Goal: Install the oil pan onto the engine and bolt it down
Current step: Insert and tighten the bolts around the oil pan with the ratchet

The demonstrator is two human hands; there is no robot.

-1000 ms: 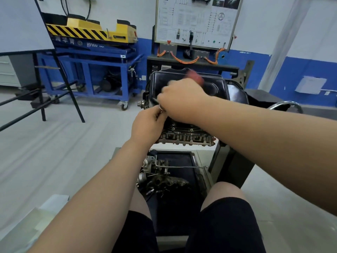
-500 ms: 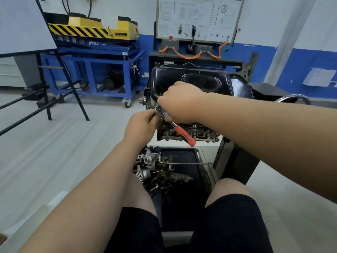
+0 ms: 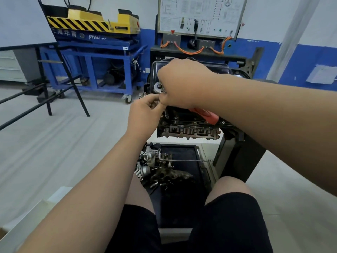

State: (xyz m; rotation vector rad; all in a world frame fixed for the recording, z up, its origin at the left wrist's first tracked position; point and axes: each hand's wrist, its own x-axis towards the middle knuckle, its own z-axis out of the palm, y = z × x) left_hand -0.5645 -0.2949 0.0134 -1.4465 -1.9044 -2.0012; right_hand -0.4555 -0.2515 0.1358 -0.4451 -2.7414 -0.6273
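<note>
The black oil pan sits on top of the upturned engine, which is mounted on a stand. My right hand grips a ratchet wrench near its silver head; its red handle sticks out below my wrist to the right. My left hand pinches the extension shaft under the ratchet head, at the pan's near left flange. The socket's tip and the bolt under it are hidden. Several bolts show along the near flange.
A black tray on the stand's base holds loose engine parts in front of my knees. A blue cart with a yellow unit stands at back left, an easel leg on the left, and a wiring board behind the engine.
The ratchet's red handle has swung from above the pan round to the near side and now lies under my right wrist. My left hand stays on the extension shaft.
</note>
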